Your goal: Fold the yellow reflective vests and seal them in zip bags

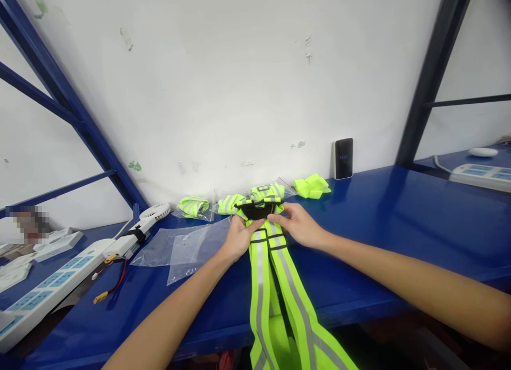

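A neon yellow reflective vest (pixel 275 290) with grey stripes lies on the blue shelf (pixel 399 226), its straps hanging over the front edge. My left hand (pixel 238 236) and my right hand (pixel 297 223) both pinch its upper end, where a black band (pixel 257 209) crosses the straps. Both hands are closed on the fabric, thumbs on top.
Clear plastic bags (pixel 187 247) lie left of my hands. Folded yellow vests, some bagged (pixel 194 206), sit by the wall, another (pixel 311 186) farther right. A phone (pixel 343 158) leans on the wall. Power strips (pixel 51 285), a small white fan (pixel 154 213) and wires lie at left.
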`<state>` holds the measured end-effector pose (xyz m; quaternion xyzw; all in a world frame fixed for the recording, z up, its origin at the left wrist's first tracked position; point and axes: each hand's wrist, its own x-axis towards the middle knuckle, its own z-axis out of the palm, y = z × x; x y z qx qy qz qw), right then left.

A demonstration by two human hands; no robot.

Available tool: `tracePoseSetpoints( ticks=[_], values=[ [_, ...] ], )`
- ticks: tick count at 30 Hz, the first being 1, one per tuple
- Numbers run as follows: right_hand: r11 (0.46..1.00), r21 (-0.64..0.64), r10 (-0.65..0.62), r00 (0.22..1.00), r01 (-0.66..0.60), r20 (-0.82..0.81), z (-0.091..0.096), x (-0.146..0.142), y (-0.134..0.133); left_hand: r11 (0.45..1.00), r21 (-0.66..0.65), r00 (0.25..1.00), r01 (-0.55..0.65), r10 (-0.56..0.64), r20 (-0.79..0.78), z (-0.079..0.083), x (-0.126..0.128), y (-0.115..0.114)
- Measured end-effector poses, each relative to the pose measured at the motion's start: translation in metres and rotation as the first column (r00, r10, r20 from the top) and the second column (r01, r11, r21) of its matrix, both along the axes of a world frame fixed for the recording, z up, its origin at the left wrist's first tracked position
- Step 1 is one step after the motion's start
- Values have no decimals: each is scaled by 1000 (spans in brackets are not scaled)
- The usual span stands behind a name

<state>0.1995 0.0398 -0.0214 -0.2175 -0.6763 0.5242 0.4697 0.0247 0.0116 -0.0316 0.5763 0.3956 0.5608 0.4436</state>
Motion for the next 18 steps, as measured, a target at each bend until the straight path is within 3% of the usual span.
tracePoseSetpoints(
  ticks=[6,13,18],
  values=[
    [986,157,60,998,-57,-10,-1,2,7,996,-75,996,38,-32,79,1,1,0],
    [993,113,-26,998,33,-62,-4,-4,5,999,-46,999,16,-15,34,7,2,-3],
    [988,104,-112,993,114,-31,-3,-4,5,995,-81,991,55,-45,124,1,-3,-4]
  ],
)
